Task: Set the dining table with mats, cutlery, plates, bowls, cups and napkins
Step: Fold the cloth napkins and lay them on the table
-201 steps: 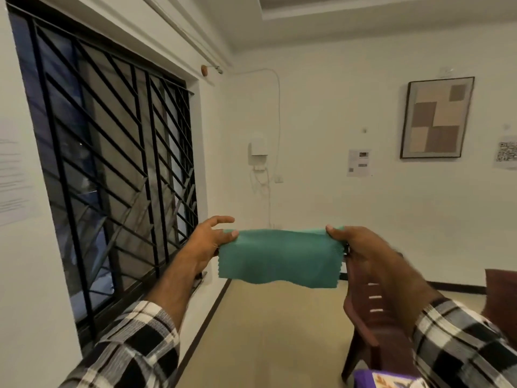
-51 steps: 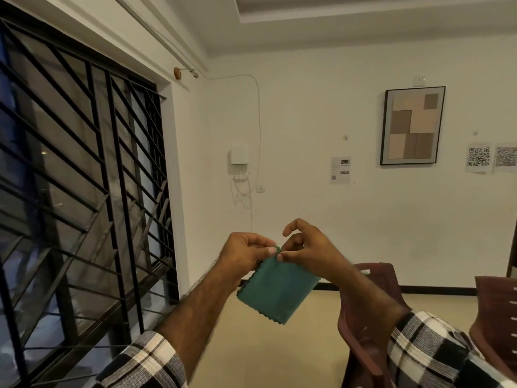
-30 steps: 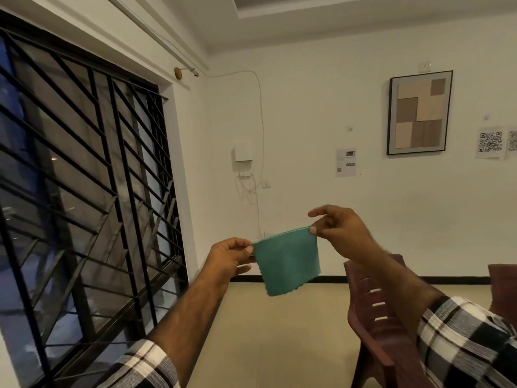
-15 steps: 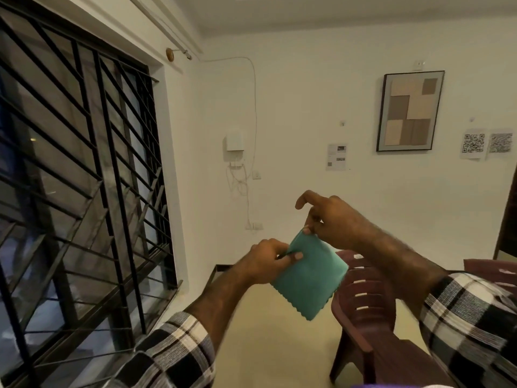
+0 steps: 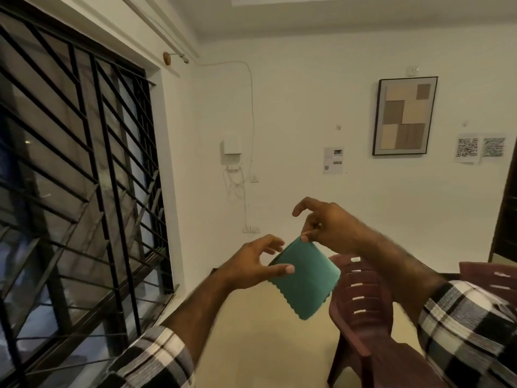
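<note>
napkin (image 5: 303, 281) is held folded at frame centre, its top corner pinched by the right hand (image 5: 327, 228), its left edge gripped by the left hand (image 5: 256, 264). table unseen, so the napkin's placing is judged outstanding.

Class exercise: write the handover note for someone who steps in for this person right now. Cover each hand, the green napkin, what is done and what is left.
Left hand: thumb laid on the green napkin, fingers spread behind it.
Right hand: pinches the napkin's top corner.
Napkin: folded small, held in the air in front of a maroon plastic chair, scalloped edge hanging down.
Done: napkin appears folded.
Left: finish any fold and lay it at a place setting. The dining table, mats, cutlery, plates, bowls and cups are out of view, so check them.
</note>
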The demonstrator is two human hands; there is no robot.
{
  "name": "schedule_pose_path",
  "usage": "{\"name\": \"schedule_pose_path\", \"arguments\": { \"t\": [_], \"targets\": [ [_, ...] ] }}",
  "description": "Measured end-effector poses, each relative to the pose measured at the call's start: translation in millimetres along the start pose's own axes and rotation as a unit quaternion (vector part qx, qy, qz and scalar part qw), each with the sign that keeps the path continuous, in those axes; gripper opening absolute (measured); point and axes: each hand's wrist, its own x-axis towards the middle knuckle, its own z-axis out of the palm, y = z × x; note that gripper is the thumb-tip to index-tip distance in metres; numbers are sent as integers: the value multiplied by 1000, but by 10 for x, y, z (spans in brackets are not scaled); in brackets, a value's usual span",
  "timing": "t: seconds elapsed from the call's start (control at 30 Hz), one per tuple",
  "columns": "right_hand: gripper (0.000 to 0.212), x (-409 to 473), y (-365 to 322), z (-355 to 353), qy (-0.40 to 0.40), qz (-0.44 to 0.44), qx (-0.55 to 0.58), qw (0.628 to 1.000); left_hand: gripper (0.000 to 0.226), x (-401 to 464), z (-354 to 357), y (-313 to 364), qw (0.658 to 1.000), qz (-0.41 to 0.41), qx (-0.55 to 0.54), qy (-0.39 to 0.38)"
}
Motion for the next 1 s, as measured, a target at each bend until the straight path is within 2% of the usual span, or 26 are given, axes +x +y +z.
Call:
{"name": "schedule_pose_path", "arguments": {
  "t": [0.1,0.17,0.23,0.37,0.43,0.5,0.6,0.7,0.8,0.9,1.0],
  "targets": [
    [43,48,-71,95,25,-18,55,998,32,142,28,231,999,23,-3,28],
    [38,33,-23,151,46,-26,126,991,27,147,-3,288,998,25,-16,58],
    [36,-18,87,223,21,-10,226,974,26,125,-57,304,996,21,-51,69],
    [31,-99,317,372,16,13,290,957,20,67,-143,238,993,-4,-99,61],
    [23,-114,311,394,23,-12,277,961,22,54,-143,256,991,-2,-113,68],
    [12,-116,281,403,19,-50,218,975,23,74,-152,298,990,19,-96,101],
    [18,-130,260,392,2,-67,166,984,20,129,-210,348,989,40,-67,125],
    [20,-170,292,326,-28,-67,136,988,8,158,-256,392,991,37,-81,103],
    [19,-202,250,325,-59,-84,98,990,6,171,-256,471,993,49,-76,80],
    [16,-222,212,360,-45,-79,101,991,4,206,-274,523,994,60,-40,85],
    [15,-285,264,246,-60,-42,110,991,5,225,-346,525,991,49,-64,108]
  ]
}}
